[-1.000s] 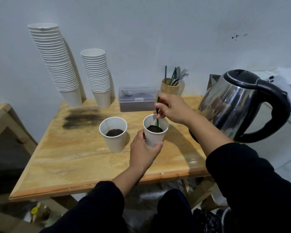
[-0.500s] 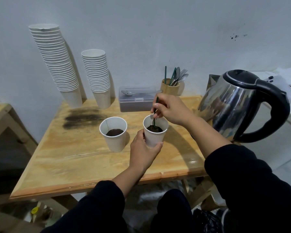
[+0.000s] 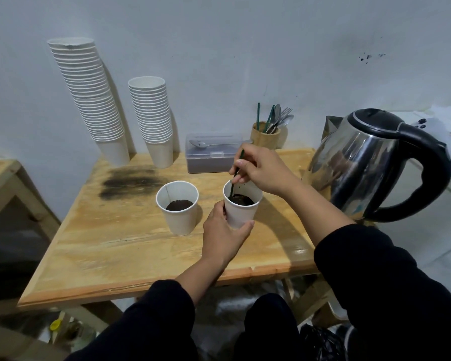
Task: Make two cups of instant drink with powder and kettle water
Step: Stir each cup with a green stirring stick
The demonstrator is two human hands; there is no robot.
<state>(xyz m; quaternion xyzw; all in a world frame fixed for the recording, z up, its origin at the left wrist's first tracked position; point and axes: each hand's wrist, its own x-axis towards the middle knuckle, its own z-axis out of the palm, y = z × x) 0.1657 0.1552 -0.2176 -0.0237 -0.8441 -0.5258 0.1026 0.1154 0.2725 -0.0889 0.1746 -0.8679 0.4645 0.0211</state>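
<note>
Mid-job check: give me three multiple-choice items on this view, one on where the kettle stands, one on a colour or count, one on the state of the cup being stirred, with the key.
1. Where is the kettle?
A. At the table's right edge
B. Between the two cup stacks
C. On the floor

2. What colour is the stir stick?
A. Red
B. White
C. Green

3. How is the right cup held?
A. Lying on its side
B. Upright, the left hand gripping it
C. Lifted and tipped over the left cup

Key:
1 A, it stands right of both cups, at the table's edge.
2 C, the thin stick that the right hand pinches is dark green.
3 B, it stands on the table with thumb and fingers round its lower wall.
</note>
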